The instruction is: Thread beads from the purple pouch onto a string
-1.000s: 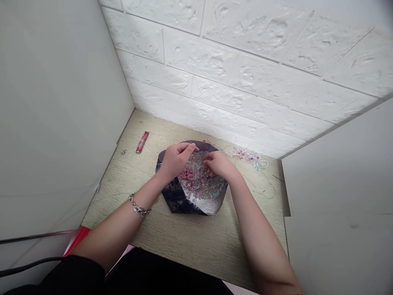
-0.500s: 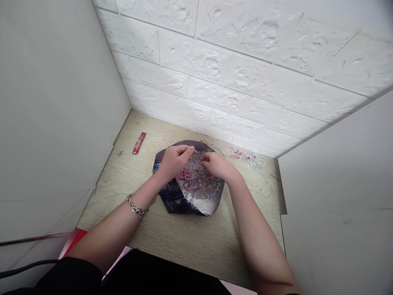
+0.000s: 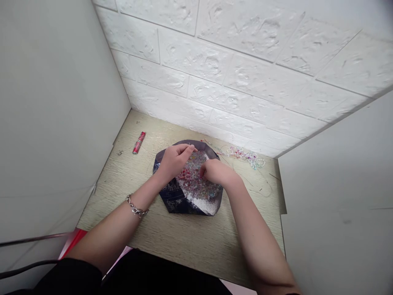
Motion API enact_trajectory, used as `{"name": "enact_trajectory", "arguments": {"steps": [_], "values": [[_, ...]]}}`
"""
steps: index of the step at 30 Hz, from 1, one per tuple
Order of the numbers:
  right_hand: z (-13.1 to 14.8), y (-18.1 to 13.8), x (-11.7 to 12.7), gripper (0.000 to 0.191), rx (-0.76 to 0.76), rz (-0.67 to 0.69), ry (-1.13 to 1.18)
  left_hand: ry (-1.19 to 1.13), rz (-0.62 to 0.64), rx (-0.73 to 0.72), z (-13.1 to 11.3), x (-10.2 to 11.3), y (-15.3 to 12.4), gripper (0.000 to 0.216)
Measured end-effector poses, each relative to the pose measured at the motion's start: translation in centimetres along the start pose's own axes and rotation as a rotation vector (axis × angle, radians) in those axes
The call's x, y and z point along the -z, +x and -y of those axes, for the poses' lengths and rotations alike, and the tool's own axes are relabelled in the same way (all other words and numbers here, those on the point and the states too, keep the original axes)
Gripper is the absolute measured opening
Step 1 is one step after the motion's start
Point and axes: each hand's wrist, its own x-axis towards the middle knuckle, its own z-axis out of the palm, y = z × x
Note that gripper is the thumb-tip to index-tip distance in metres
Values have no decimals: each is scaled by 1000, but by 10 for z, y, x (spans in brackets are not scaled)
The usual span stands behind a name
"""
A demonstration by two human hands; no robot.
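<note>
A dark blue bag [image 3: 172,200] with a silver lining stands folded open on the table, its bottom covered by many small beads [image 3: 199,186] in pink, red and clear tones. Over its left rim, my left hand [image 3: 178,159] is closed in a pinch, thumb against forefinger. A thin thread-like bit seems to show at the fingertips, too fine to name. Inside the bag, the curled fingers of my right hand [image 3: 215,172] reach down to the beads; whatever they may hold is hidden.
Strung beads [image 3: 245,155] and loose threads lie at the back right of the table [image 3: 190,237]. To the left are a red tube [image 3: 139,142] and small shiny bits [image 3: 120,153]. A white brick-patterned wall [image 3: 199,61] and side panels enclose the table.
My right hand has moved slightly down and toward me, its fingers lower among the beads. My left hand stays almost still in its pinch.
</note>
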Motion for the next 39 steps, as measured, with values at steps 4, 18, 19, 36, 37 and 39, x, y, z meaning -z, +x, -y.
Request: {"name": "enact_trajectory", "arguments": {"steps": [4,18,19,36,37,39], "values": [[0,5,-7,23,-45,-31,-22,-20,9,-3,-1,0,0,37],[18,-5,-20,29,-147,-143,-15,-67,72,113,2,-9,12,41],[18,-7,-21,28,-154,-147,-13,-71,115,119,-1,-10,13,40],[14,-27,-35,8,10,-690,1436,214,143,-240,-26,-7,-12,33],[14,-27,-34,9,41,-705,1573,273,192,-271,-26,-7,-14,33],[14,-30,-33,11,62,-690,1775,384,283,-325,-25,-7,-15,35]]}}
